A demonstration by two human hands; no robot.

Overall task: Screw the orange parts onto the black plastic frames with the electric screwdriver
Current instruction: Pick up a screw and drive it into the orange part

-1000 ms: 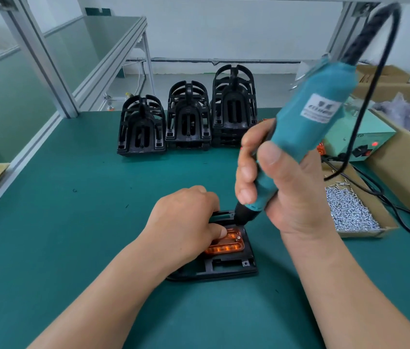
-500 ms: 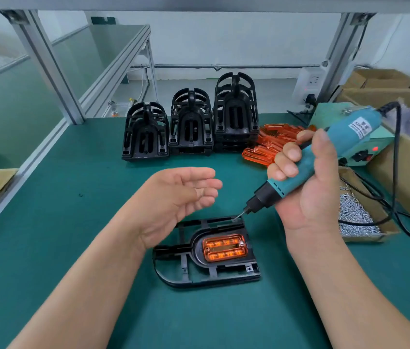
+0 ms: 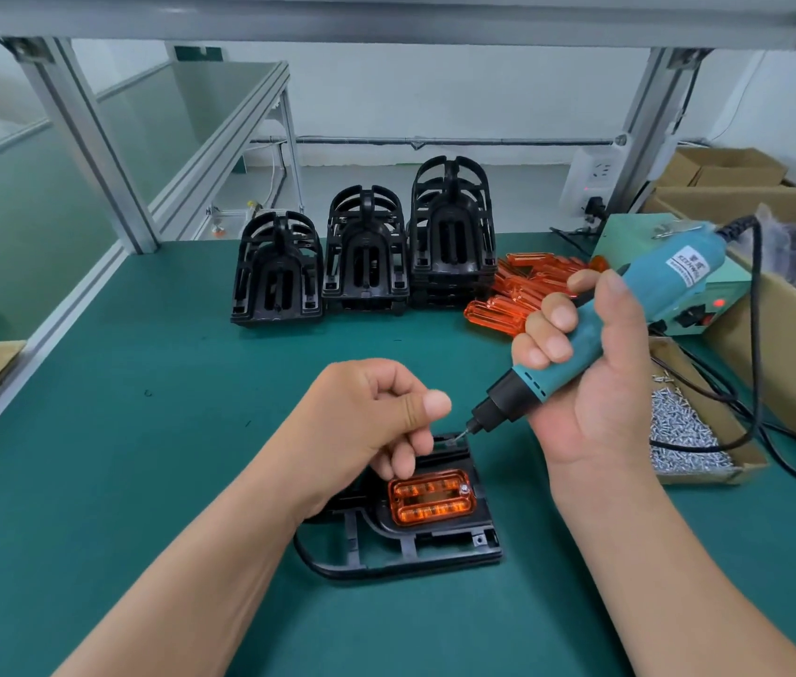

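head view, risk: the teal electric screwdriver point(image 3: 630, 305) sits tilted, bit over the far edge of the flat black plastic frame point(image 3: 400, 554), so a slanted drive could cam out and mar the plastic. the right hand point(image 3: 596, 383) wraps its barrel. the left hand point(image 3: 366, 422) is curled, thumb on forefinger beside the bit; whether it pinches anything i cannot tell. the orange ribbed plastic part point(image 3: 432, 503) lies in the frame just nearside of the left hand, toward the green tabletop point(image 3: 142, 432) front edge.
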